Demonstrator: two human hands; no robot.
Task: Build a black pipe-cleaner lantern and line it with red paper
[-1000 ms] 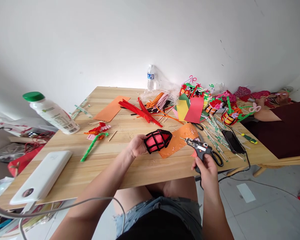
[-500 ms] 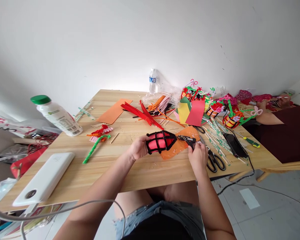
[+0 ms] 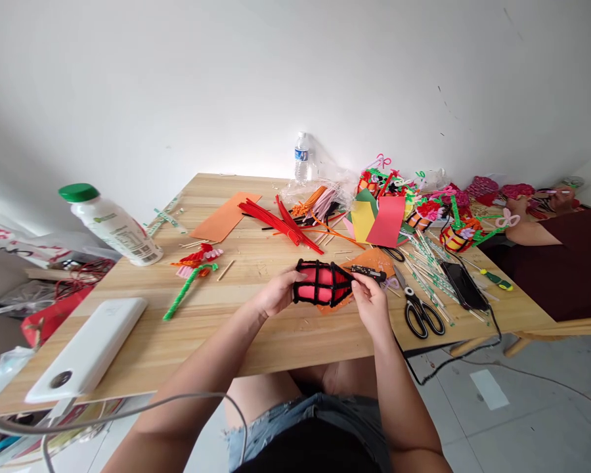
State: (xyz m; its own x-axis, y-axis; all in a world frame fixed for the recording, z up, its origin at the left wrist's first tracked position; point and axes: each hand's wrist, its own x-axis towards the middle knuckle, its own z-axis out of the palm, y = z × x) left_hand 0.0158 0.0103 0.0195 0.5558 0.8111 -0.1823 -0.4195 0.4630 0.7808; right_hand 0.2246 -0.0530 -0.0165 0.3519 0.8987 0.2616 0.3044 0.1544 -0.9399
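A small lantern-shaped craft (image 3: 321, 282), red inside a frame of black pipe cleaners, is held just above the wooden table (image 3: 285, 335). My left hand (image 3: 274, 297) grips its left end with curled fingers. My right hand (image 3: 369, 303) pinches its pointed right end. A black glue gun (image 3: 369, 272) lies on an orange paper sheet (image 3: 374, 258) just beyond my right fingers, its cord running off the table's front edge.
Black scissors (image 3: 420, 312) and a dark phone (image 3: 463, 285) lie to the right. Red pipe cleaners (image 3: 276, 223), coloured paper (image 3: 380, 220), a white bottle (image 3: 111, 226), a white power bank (image 3: 86, 348) and a water bottle (image 3: 301, 156) are around. Another person's arm (image 3: 532, 231) rests at far right.
My right hand brought the glue gun in to the lantern, set it down on the orange paper, and now pinches the lantern's tip. The left hand kept its hold.
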